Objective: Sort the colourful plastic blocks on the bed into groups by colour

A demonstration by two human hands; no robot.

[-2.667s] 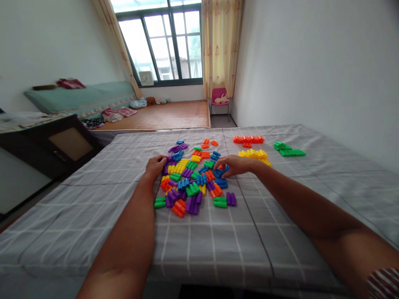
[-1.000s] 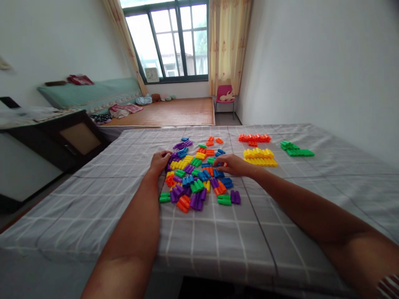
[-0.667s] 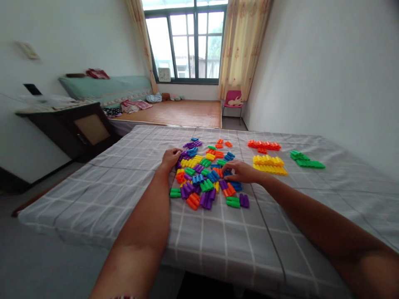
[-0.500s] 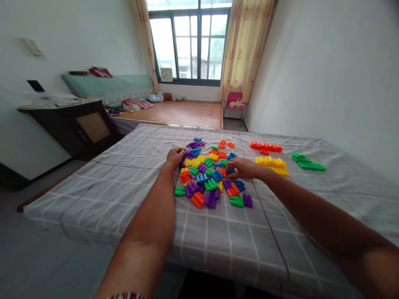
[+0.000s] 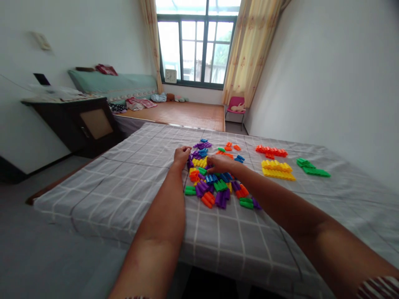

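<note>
A mixed pile of ridged plastic building blocks in purple, blue, yellow, green and orange lies on the table. My left hand [image 5: 182, 156] is closed at the pile's left edge, fingertips beside purple blocks [image 5: 190, 161]; what it holds, if anything, is hidden. Over the pile's middle reaches my right hand [image 5: 218, 163], thumb and fingers apart, by the yellow blocks [image 5: 199, 162]. Its palm and forearm cover part of the heap. Nearer me lie blue blocks [image 5: 211, 178], green blocks [image 5: 220, 185] and orange blocks [image 5: 208, 199].
To the right, sorted by colour, stand joined red-orange blocks [image 5: 271, 151], yellow blocks [image 5: 278, 170] and green blocks [image 5: 312, 168]. A grey checked cloth [image 5: 131, 182] covers the table. Beyond are a bed [image 5: 190, 115], a dark cabinet [image 5: 84, 124] and a pink chair [image 5: 236, 102].
My right hand has moved left across the pile, from its right side to the yellow blocks. My left hand stays at the left edge. The camera view has shifted slightly.
</note>
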